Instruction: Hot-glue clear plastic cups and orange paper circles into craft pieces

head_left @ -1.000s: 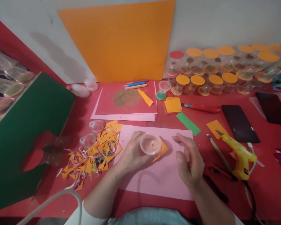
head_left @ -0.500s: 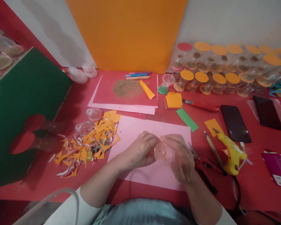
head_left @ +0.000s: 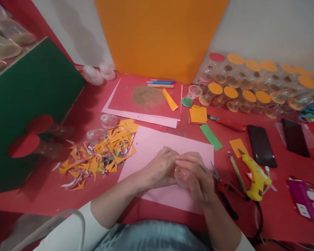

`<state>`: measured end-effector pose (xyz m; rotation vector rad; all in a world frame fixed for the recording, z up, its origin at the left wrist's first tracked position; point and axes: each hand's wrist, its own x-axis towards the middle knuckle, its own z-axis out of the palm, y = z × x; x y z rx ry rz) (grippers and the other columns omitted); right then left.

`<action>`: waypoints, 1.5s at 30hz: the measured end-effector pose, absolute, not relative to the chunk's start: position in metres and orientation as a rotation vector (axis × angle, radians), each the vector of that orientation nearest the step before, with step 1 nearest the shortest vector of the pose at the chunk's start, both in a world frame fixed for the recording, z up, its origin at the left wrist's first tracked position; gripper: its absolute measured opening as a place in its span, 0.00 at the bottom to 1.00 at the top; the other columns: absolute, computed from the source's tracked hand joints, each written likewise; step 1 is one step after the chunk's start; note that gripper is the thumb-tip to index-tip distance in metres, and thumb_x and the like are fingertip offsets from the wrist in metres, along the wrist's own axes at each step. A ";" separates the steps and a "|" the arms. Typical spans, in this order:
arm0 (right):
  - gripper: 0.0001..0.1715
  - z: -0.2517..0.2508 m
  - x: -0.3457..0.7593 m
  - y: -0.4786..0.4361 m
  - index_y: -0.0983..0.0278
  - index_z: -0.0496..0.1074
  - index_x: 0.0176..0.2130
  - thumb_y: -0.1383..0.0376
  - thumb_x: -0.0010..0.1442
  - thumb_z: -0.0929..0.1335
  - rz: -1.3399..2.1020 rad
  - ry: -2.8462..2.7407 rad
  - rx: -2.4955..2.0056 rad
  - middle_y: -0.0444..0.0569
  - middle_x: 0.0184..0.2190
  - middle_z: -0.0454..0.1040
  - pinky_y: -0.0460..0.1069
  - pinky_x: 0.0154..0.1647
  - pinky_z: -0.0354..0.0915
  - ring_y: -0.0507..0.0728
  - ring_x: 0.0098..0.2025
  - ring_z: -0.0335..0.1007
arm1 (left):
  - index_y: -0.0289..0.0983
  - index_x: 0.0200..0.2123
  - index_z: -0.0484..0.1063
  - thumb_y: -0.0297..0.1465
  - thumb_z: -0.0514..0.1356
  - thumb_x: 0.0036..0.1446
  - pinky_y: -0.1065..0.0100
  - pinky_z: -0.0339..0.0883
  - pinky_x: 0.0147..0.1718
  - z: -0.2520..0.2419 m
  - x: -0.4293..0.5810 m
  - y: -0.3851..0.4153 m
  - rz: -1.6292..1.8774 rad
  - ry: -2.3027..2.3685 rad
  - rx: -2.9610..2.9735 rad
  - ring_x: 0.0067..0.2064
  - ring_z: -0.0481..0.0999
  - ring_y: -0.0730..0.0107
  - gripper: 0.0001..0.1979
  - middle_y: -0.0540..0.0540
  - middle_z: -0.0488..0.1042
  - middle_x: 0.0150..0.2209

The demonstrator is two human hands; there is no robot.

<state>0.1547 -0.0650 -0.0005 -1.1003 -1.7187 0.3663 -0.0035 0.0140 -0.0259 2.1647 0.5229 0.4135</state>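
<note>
A small clear plastic cup (head_left: 182,177) is held between my two hands above a pink paper sheet (head_left: 151,146). My left hand (head_left: 159,169) is closed around its left side, fingers curled. Over its top and right side bend the fingers of my right hand (head_left: 200,174), and the fingertips of both hands meet at its far edge. Much of the cup is hidden by the fingers. Left of the sheet lies a heap of orange paper scraps (head_left: 94,162), with two clear plastic cups (head_left: 110,121) behind it.
To the right lie scissors (head_left: 226,204), a yellow hot glue gun (head_left: 256,177), a red-handled knife (head_left: 231,124) and a phone (head_left: 261,145). Rows of hourglass-shaped cups with orange discs (head_left: 230,92) stand behind. A green board (head_left: 36,115) leans at the left.
The view has shifted slightly. My right hand's fingers have closed further over the cup, covering more of it; the cup is still between both hands.
</note>
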 end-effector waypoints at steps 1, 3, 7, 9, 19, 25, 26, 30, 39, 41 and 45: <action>0.18 -0.001 0.155 -0.065 0.59 0.73 0.54 0.67 0.72 0.60 0.373 -1.737 -1.107 0.53 0.46 0.78 0.58 0.46 0.73 0.61 0.47 0.73 | 0.39 0.40 0.69 0.35 0.67 0.56 0.59 0.64 0.49 -0.028 -0.002 0.013 0.425 0.525 2.163 0.45 0.71 0.61 0.12 0.46 0.75 0.40; 0.17 -0.002 0.154 -0.066 0.59 0.74 0.52 0.69 0.71 0.61 0.388 -1.761 -1.124 0.53 0.46 0.78 0.57 0.46 0.73 0.60 0.47 0.73 | 0.39 0.38 0.70 0.34 0.66 0.57 0.59 0.63 0.49 -0.029 0.000 0.011 0.440 0.551 2.162 0.44 0.72 0.62 0.09 0.47 0.75 0.38; 0.16 -0.003 0.154 -0.067 0.58 0.74 0.49 0.73 0.69 0.62 0.425 -1.748 -1.174 0.50 0.44 0.79 0.56 0.47 0.73 0.59 0.48 0.73 | 0.39 0.36 0.70 0.34 0.65 0.57 0.60 0.64 0.48 -0.026 0.002 0.009 0.414 0.601 2.170 0.42 0.72 0.62 0.07 0.48 0.75 0.36; 0.16 -0.003 0.154 -0.067 0.58 0.74 0.48 0.73 0.69 0.61 0.431 -1.747 -1.187 0.51 0.44 0.79 0.56 0.47 0.74 0.59 0.47 0.74 | 0.39 0.35 0.70 0.34 0.65 0.57 0.60 0.64 0.48 -0.024 0.002 0.009 0.414 0.610 2.167 0.42 0.73 0.63 0.08 0.48 0.75 0.35; 0.15 -0.002 0.154 -0.066 0.60 0.74 0.48 0.70 0.71 0.60 0.420 -1.761 -1.205 0.52 0.44 0.79 0.56 0.47 0.74 0.59 0.47 0.75 | 0.39 0.33 0.70 0.30 0.66 0.54 0.60 0.64 0.48 -0.025 0.004 0.004 0.425 0.650 2.142 0.39 0.73 0.64 0.06 0.50 0.76 0.33; 0.16 0.000 0.152 -0.064 0.60 0.74 0.48 0.70 0.72 0.60 0.384 -1.767 -1.190 0.52 0.43 0.79 0.55 0.45 0.75 0.58 0.46 0.75 | 0.39 0.33 0.70 0.36 0.64 0.57 0.60 0.65 0.46 -0.029 0.004 0.005 0.488 0.636 2.148 0.37 0.73 0.65 0.08 0.49 0.75 0.33; 0.15 0.000 0.152 -0.064 0.60 0.74 0.48 0.70 0.72 0.60 0.386 -1.765 -1.194 0.52 0.43 0.79 0.55 0.45 0.75 0.58 0.46 0.75 | 0.39 0.34 0.70 0.36 0.64 0.57 0.60 0.65 0.46 -0.028 0.004 0.005 0.477 0.636 2.157 0.37 0.73 0.65 0.08 0.48 0.75 0.33; 0.16 -0.001 0.153 -0.065 0.60 0.75 0.47 0.69 0.72 0.60 0.401 -1.741 -1.203 0.52 0.43 0.79 0.55 0.45 0.75 0.59 0.46 0.75 | 0.39 0.34 0.69 0.39 0.63 0.58 0.60 0.66 0.45 -0.026 0.005 0.006 0.467 0.645 2.198 0.38 0.74 0.63 0.10 0.48 0.75 0.33; 0.15 -0.003 0.153 -0.067 0.58 0.74 0.51 0.68 0.71 0.61 0.401 -1.753 -1.186 0.52 0.43 0.79 0.57 0.43 0.75 0.60 0.46 0.76 | 0.39 0.34 0.69 0.35 0.67 0.53 0.61 0.66 0.46 -0.034 0.006 0.003 0.466 0.685 2.225 0.39 0.75 0.63 0.10 0.48 0.76 0.35; 0.15 -0.003 0.153 -0.068 0.59 0.73 0.53 0.66 0.71 0.62 0.390 -1.765 -1.173 0.53 0.44 0.79 0.57 0.43 0.76 0.61 0.46 0.76 | 0.39 0.33 0.69 0.35 0.66 0.54 0.61 0.66 0.46 -0.033 0.005 0.003 0.466 0.680 2.220 0.39 0.75 0.64 0.09 0.48 0.77 0.34; 0.18 -0.004 0.154 -0.068 0.61 0.71 0.56 0.66 0.68 0.65 0.375 -1.802 -1.161 0.56 0.47 0.78 0.58 0.45 0.76 0.62 0.49 0.75 | 0.39 0.36 0.70 0.32 0.65 0.55 0.62 0.66 0.46 -0.026 0.002 0.005 0.488 0.648 2.193 0.42 0.75 0.63 0.07 0.46 0.78 0.38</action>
